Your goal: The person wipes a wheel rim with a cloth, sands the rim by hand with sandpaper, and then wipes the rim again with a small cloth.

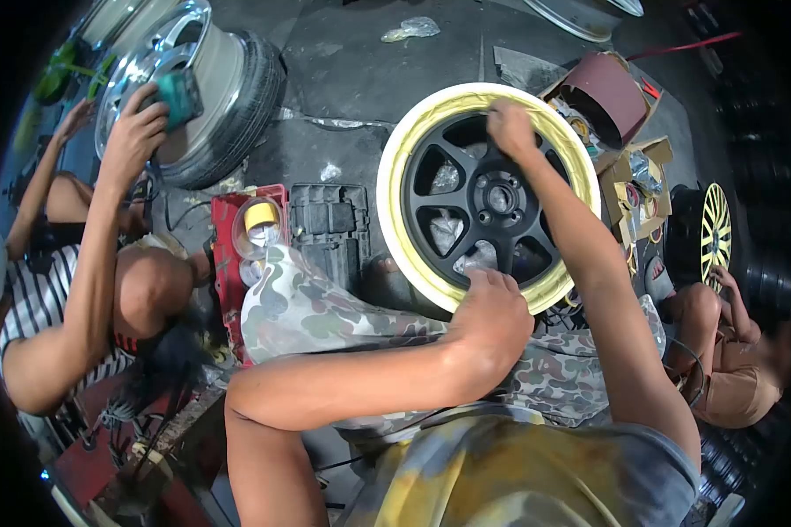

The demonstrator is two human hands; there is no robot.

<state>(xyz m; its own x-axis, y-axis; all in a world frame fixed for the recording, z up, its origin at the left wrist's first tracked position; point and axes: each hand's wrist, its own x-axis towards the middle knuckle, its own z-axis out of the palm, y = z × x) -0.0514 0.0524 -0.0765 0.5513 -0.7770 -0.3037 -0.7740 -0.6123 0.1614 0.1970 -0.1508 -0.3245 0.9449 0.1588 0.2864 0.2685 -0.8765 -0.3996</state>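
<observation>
In front of me a black spoked alloy wheel (501,198) rests tilted against my legs, its outer lip covered with pale yellow masking tape (394,193). My left hand (492,318) is closed over the lip at the near edge, fingers bent toward the spokes. At the far side, my right hand (511,130) is curled in against the inner edge of the taped lip. Whatever its fingers pinch is hidden. Crumpled clear plastic (446,230) shows through the gaps between the spokes.
A red toolbox (228,263) with tape rolls and its black lid (330,228) lie left. Cardboard boxes (657,162) stand right. One co-worker's hand (136,132) holds a green pad by a chrome wheel (193,88); another person (721,334) sits by a yellow-spoked wheel (716,233).
</observation>
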